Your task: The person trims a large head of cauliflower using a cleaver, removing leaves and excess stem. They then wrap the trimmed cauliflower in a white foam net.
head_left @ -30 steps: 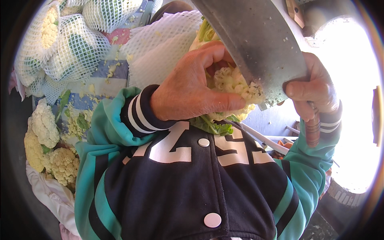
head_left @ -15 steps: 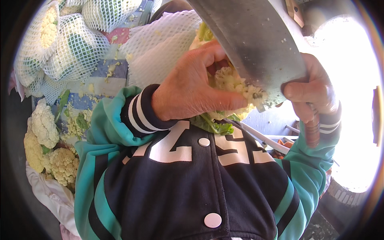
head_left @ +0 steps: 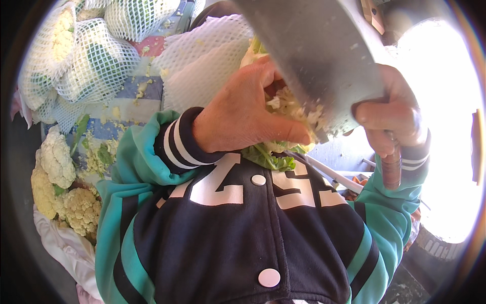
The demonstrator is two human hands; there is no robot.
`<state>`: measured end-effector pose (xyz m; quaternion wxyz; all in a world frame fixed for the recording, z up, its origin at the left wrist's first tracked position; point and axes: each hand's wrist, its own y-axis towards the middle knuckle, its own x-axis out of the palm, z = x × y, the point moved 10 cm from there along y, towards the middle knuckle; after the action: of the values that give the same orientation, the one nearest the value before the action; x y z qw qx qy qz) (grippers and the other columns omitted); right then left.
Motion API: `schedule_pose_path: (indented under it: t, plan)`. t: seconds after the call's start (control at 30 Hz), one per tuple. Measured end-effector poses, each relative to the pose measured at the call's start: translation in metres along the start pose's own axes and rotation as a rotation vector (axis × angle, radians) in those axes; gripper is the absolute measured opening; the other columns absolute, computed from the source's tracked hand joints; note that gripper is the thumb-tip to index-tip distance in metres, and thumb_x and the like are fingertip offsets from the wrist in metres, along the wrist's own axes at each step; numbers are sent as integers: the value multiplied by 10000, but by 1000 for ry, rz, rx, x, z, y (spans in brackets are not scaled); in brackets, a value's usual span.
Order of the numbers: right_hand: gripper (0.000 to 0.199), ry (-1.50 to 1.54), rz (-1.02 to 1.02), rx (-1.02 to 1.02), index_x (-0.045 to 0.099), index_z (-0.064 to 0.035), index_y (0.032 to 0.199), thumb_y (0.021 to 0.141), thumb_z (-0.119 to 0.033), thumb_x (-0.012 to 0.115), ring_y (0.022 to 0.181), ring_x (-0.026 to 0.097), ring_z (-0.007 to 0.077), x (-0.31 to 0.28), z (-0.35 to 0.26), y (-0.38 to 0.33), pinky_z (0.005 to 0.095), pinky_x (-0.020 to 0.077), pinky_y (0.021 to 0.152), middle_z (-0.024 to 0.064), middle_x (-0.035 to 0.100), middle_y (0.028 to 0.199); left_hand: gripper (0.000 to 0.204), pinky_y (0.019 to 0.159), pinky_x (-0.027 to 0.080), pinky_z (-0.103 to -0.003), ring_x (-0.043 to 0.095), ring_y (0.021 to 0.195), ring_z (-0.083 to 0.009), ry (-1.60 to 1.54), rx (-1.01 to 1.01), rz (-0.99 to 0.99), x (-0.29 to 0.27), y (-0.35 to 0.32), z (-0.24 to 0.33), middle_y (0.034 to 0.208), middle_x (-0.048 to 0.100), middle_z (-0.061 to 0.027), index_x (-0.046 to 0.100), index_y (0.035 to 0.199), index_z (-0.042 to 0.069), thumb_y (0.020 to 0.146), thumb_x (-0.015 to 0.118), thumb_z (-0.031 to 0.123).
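1. Cauliflower head [head_left: 291, 109]: held up close before our chest, pale florets showing with green leaves hanging just under it. Our left hand [head_left: 243, 114] is wrapped around it from the left, fingers curled over the top and thumb pressed along the underside.
2. Cleaver [head_left: 319, 55]: broad grey blade, tilted, its lower edge touching the cauliflower's right side, with crumbs stuck along the edge. Our right hand [head_left: 392, 114] is clenched on its brown handle [head_left: 391, 169], just right of the cauliflower.
3. Jacket [head_left: 243, 233]: dark body, teal sleeves, striped cuffs, white snap buttons; directly below the cauliflower.
4. Foam net sleeves [head_left: 202, 66]: white, empty, lying just left of and behind the cauliflower.
5. Netted cauliflowers [head_left: 81, 66]: several heads wrapped in white mesh, well to the upper left of the cauliflower.
6. Trimmed cauliflowers [head_left: 55, 177]: bare white heads piled well to the lower left of the cauliflower, on a white cloth [head_left: 66, 248].
7. Scraps [head_left: 98, 154]: green leaf bits and crumbs scattered on a blue-and-white sheet [head_left: 136, 99], left of the cauliflower.
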<state>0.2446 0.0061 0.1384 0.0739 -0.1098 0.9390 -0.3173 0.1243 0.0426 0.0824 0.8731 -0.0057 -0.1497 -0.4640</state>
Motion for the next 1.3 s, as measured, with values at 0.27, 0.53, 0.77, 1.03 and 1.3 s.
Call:
schedule_pose_path:
  t: [0.27,0.53,0.77,1.03,1.3]
  plan:
    - [360,21,264,-499,591,63,1094,797,-136,637,706,619,168,-27,-27,-12,328,506,752,136,668,885,883,999,407,-296,508,1109,-143,48,-78,-16,-10,-8,-6,1200,524,-55,419,1332,10,614,913,149]
    - [392,-13,452,-423,543,93,1140,825,-140,560,469,529,110,-29,-19,-15,213,431,489,57,607,662,832,958,430,-303,515,1040,-165,56,5,74,-20,-9,0,1138,508,-71,435,1287,26,642,912,248]
    - [291,-39,478,-374,571,87,1072,863,-116,578,332,457,103,-19,-10,-13,208,372,353,23,541,483,803,967,436,-306,523,1051,-158,35,12,40,-13,-8,-2,1140,518,-67,438,1281,25,660,905,228]
    - [287,-122,358,-432,580,70,1036,861,-157,593,330,467,89,-12,-9,-3,195,368,353,17,567,494,816,979,437,-309,530,1066,-163,22,-11,30,-10,-7,-5,1138,528,-72,437,1289,20,653,913,207]
    - [89,131,230,-414,607,41,946,877,-14,614,325,483,107,-10,-1,4,217,353,330,51,566,503,843,985,449,-320,548,1079,-180,70,4,42,-12,-7,-4,1154,533,-94,425,1301,-9,656,915,223]
